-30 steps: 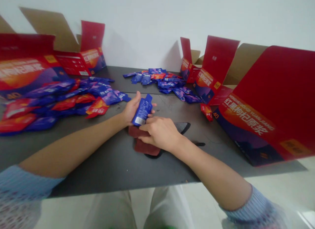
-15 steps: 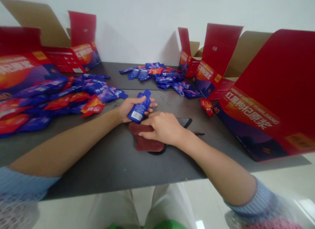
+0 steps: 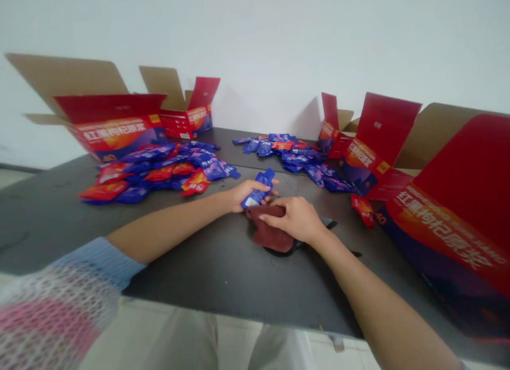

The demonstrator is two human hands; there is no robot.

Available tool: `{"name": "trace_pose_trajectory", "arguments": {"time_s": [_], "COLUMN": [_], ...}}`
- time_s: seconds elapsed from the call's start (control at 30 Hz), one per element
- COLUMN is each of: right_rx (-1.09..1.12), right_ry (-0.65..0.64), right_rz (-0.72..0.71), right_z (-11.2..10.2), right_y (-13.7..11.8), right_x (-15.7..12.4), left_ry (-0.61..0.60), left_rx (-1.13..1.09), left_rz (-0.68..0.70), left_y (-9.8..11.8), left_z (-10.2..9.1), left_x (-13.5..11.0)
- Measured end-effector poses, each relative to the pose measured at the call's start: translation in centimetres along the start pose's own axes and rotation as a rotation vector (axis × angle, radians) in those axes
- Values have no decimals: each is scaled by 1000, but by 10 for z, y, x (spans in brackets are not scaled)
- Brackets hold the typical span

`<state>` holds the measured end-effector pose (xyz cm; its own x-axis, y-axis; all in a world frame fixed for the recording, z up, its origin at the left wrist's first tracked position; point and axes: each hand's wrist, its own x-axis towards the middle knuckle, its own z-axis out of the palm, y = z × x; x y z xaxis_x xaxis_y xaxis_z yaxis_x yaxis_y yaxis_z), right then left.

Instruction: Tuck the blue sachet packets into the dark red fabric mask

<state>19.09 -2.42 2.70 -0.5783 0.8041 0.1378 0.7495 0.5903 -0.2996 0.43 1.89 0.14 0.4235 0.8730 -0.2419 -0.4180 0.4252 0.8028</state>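
Between gripping left fingers [image 3: 257, 186] lies a blue pouch [image 3: 256, 198]; right fingers [image 3: 273, 220] pinch brown cloth [image 3: 273, 235].

Blue pouch [image 3: 256, 196], dark red cloth [image 3: 275, 237], red-orange-purple box [image 3: 123, 136], blue-white-pink banded sleeve [image 3: 74, 301], dark grey table [image 3: 191, 269], whitish wall [image 3: 263, 46]

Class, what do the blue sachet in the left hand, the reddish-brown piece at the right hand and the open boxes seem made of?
Blue sachet: probably plastic or foil film; smooth, flat, printed surface.
Reddish-brown piece: likely matt fabric, perhaps suede-like; it looks soft and shows no shine.
Open boxes: cardboard, apparently smooth outside; stiff flaps show plain brown insides.
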Motion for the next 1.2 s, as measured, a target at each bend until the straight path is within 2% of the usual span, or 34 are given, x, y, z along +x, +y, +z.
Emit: {"name": "trace_pose_trajectory", "arguments": {"time_s": [0.1, 0.17, 0.27, 0.33, 0.37, 0.43, 0.5, 0.57, 0.63, 0.7, 0.83, 0.97, 1.03, 1.13, 1.2], "right_rx": [-25, -63, -99, -108, -113, -135, -165, -184, -187, -188, -196, -207, -210, -209, -206], "right_ry": [69, 109, 138, 137, 130, 112, 101, 100, 95, 91, 92, 90, 93, 94, 88], "right_rz": [62, 131, 231, 266, 274, 275, 265, 258, 257, 265, 257, 252, 252, 248, 247], "right_z": [3, 4, 2, 0, 0, -1, 0, 1, 2, 2, 1, 2, 2, 2, 1], "right_y": [5, 11, 21, 26, 28, 29, 28, 27, 27, 26, 26, 26, 25, 23, 22], "right_x": [3, 6, 11, 12, 12, 13, 13, 14, 14, 14, 14, 14, 14, 13, 12], "left_ry": [36, 148, 368, 445, 496, 693, 940, 1136, 1230, 1236, 1146, 1134, 1171, 1223, 1173], "left_rx": [162, 376, 824, 1179, 1368, 1632, 1680, 1663, 1686, 1752, 1890, 1933, 1952, 1953, 1985], "left_rz": [51, 138, 383, 606, 675, 636, 547, 491, 458, 407, 264, 188, 289, 528, 604], "left_y": [3, 12, 38, 63, 76, 101, 118, 124, 120, 111, 96, 94, 93, 89, 84], "left_z": [-3, -7, -18, -28, -34, -47, -64, -83, -103, -122, -152, -161, -158, -147, -137], "left_x": [1, -1, -17, -33, -42, -54, -60, -60, -57, -53, -44, -35, -33, -33, -33]}}
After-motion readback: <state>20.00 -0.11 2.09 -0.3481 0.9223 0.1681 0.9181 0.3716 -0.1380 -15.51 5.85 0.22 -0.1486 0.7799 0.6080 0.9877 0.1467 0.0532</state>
